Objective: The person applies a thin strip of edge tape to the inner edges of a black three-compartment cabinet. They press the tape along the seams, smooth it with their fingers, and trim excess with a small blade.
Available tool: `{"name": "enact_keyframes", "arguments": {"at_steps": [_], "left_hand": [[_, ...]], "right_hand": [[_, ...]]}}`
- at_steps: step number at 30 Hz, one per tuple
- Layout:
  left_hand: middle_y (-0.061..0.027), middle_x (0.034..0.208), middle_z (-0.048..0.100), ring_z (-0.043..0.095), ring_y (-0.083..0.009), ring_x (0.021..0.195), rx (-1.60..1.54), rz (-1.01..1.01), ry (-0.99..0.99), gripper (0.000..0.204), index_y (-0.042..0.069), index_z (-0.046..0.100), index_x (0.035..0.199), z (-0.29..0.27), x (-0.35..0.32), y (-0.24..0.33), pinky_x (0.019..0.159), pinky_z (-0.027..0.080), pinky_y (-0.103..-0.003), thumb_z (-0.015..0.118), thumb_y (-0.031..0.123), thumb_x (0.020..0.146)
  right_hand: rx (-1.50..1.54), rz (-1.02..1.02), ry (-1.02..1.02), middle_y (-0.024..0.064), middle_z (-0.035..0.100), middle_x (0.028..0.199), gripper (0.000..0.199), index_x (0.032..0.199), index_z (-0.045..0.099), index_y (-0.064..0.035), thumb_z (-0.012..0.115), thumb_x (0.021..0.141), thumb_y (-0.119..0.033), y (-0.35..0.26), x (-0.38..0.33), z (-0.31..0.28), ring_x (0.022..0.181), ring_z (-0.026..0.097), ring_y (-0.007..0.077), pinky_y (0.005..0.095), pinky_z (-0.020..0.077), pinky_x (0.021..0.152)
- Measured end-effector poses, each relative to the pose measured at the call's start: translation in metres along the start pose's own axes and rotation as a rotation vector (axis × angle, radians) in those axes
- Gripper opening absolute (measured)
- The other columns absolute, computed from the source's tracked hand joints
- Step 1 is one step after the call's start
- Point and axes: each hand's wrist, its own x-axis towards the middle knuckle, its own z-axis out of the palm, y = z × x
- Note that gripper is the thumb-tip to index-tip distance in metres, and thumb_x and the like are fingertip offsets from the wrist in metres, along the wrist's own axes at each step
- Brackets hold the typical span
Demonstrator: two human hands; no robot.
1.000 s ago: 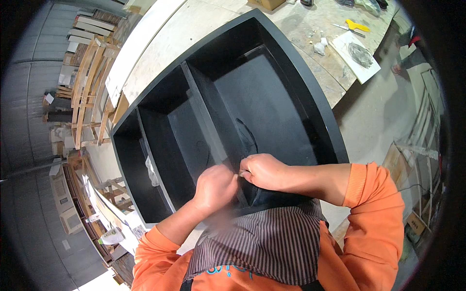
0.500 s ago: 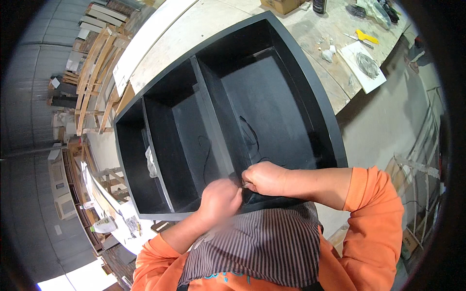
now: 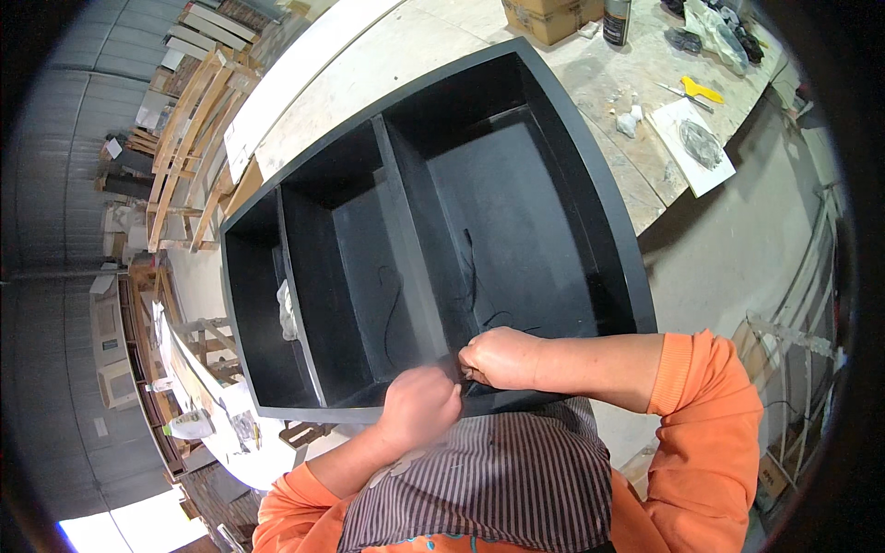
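Observation:
A large black shelf unit (image 3: pixel 406 212) with three compartments lies open side up before me. Over its near edge, where the divider between the middle and right compartments ends, my two hands meet. My right hand (image 3: pixel 502 358) is closed in a pinch, and what its fingertips hold is hidden. Close beside it my left hand (image 3: pixel 419 405) is curled shut and slightly blurred; its grip is hidden too. A thin black cable (image 3: pixel 472 272) lies loose in the right compartment, with strands running near my right hand. Another dark cable (image 3: pixel 392 313) curves across the middle compartment's bottom.
Crumpled white plastic (image 3: pixel 286 311) rests by the left divider. On the worktable (image 3: pixel 636 83) are a cardboard box (image 3: pixel 548 20), a dark can (image 3: pixel 616 20), a yellow-handled tool (image 3: pixel 702 89) and a white board (image 3: pixel 691 147). Wooden frames (image 3: pixel 184 147) stand at far left.
The view has shifted slightly, so the shelf unit sits a little lower in it. Both hands stay together at the near edge, with the left hand blurred in both frames.

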Motion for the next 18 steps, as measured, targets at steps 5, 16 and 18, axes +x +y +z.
{"name": "enact_keyframes", "arguments": {"at_steps": [5, 16, 18], "left_hand": [[-0.0133, 0.063, 0.052, 0.055, -0.0334, 0.057, -0.012, -0.01, 0.041, 0.02, 0.003, 0.054, 0.064, 0.001, -0.002, 0.004, 0.054, 0.044, -0.042, 0.069, 0.005, 0.077], [-0.0131, 0.062, 0.049, 0.053, -0.0339, 0.056, 0.013, -0.04, 0.017, 0.023, 0.004, 0.05, 0.062, 0.006, -0.003, 0.008, 0.053, 0.043, -0.043, 0.068, 0.007, 0.077], [-0.0131, 0.062, 0.049, 0.053, -0.0338, 0.056, 0.038, -0.032, -0.044, 0.023, 0.004, 0.05, 0.062, 0.006, -0.006, 0.01, 0.053, 0.043, -0.043, 0.067, 0.007, 0.077]], "right_hand": [[-0.022, -0.021, -0.006, 0.0189, 0.069, 0.081, 0.014, 0.085, 0.066, -0.0012, 0.064, 0.084, -0.015, 0.001, 0.001, 0.002, 0.08, 0.068, 0.0367, 0.0449, 0.0553, 0.072], [0.016, 0.003, -0.16, 0.0204, 0.068, 0.08, 0.01, 0.083, 0.066, -0.0009, 0.065, 0.079, -0.01, -0.01, 0.0, -0.014, 0.078, 0.067, 0.0374, 0.0444, 0.0537, 0.068], [0.028, 0.012, -0.148, 0.0207, 0.068, 0.08, 0.01, 0.084, 0.066, -0.0008, 0.065, 0.079, -0.01, -0.01, 0.0, -0.014, 0.078, 0.067, 0.0379, 0.0445, 0.0533, 0.068]]}}
